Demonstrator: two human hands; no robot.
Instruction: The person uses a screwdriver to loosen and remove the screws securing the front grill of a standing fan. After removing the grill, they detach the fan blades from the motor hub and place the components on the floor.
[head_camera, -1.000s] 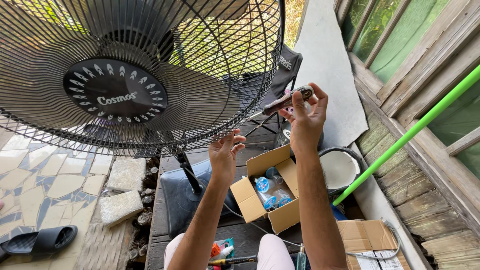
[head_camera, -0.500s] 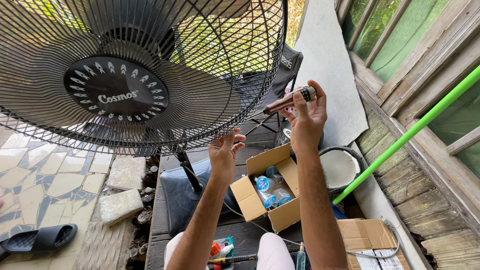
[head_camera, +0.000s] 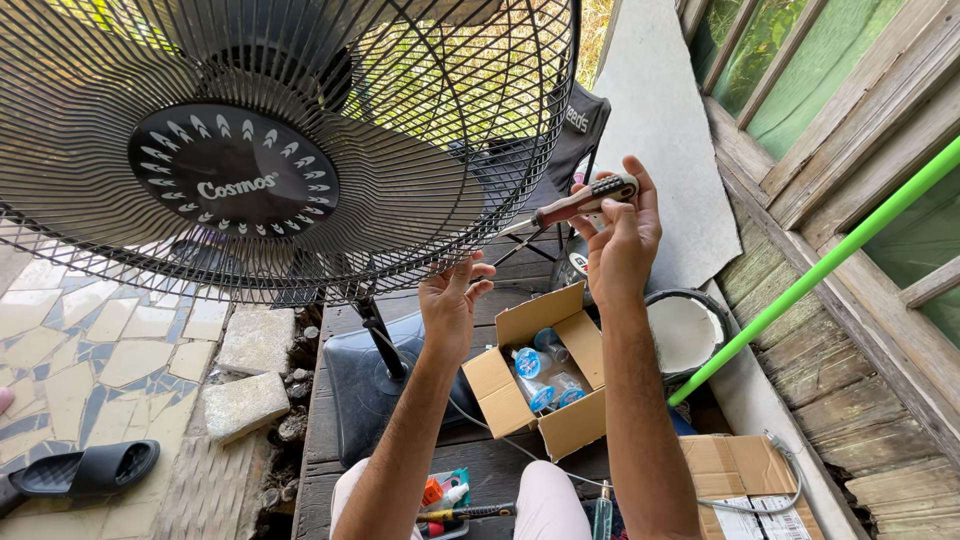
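On a weathered wooden porch, your right hand (head_camera: 622, 235) grips a red-and-grey-handled screwdriver (head_camera: 575, 205) tight, tip at the black wire fan grille (head_camera: 300, 150) rim; your left hand (head_camera: 450, 300) cups loosely under that rim, holding nothing; the grille is still mounted

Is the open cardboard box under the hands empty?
No, the open cardboard box holds several small blue-capped items, visible between its raised flaps below the left hand and right hand.
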